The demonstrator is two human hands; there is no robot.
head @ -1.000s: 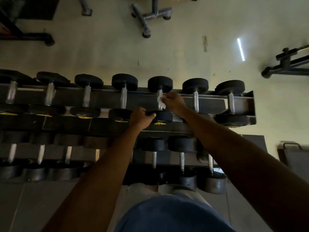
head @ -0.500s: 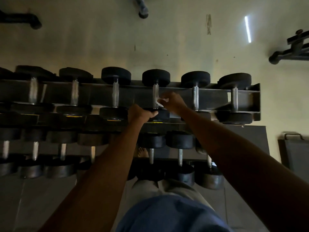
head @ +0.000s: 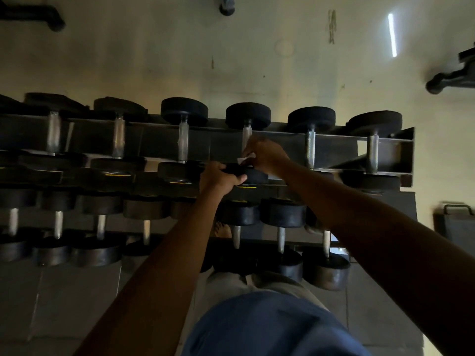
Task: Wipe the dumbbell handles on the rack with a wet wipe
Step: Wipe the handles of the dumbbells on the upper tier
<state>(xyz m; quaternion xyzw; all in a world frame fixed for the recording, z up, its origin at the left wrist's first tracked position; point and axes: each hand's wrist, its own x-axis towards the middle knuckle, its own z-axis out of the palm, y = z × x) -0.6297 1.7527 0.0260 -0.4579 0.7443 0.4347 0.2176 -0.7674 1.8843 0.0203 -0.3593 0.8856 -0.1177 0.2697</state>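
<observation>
seen from above, a dark steel two-tier dumbbell rack [head: 401,150] runs across the middle of the view from nine o'clock to three o'clock, standing on a pale scuffed floor [head: 257,60]. its upper tier carries a row of black round-headed dumbbells with knurled silver handles. the dumbbell being worked on [head: 248,116] sits near the centre of that tier, fourth in the visible row counting from nine o'clock.

the right hand [head: 267,156] is curled around the lower part of that dumbbell's silver handle [head: 246,136], pinching a small crumpled white wet wipe [head: 245,159] against the metal; a corner of the wipe pokes out toward nine o'clock from under the fingers. the left hand [head: 219,177] lies just toward seven o'clock from it, its grip wrapped over the near black head [head: 253,177] of the same dumbbell, thumb pointing toward three o'clock along the head's edge.

the neighbouring silver handle at nine o'clock [head: 183,142] and the one at three o'clock [head: 310,150] stand bare. the lower tier, toward six o'clock, holds a second row of worn grey-black dumbbells [head: 326,271]. a bare foot [head: 223,231] shows between the forearms, beneath the rack. at the bottom edge are a blue shirt [head: 270,327] and light trousers. black legs of other gym equipment [head: 449,80] sit at two o'clock on the floor.
</observation>
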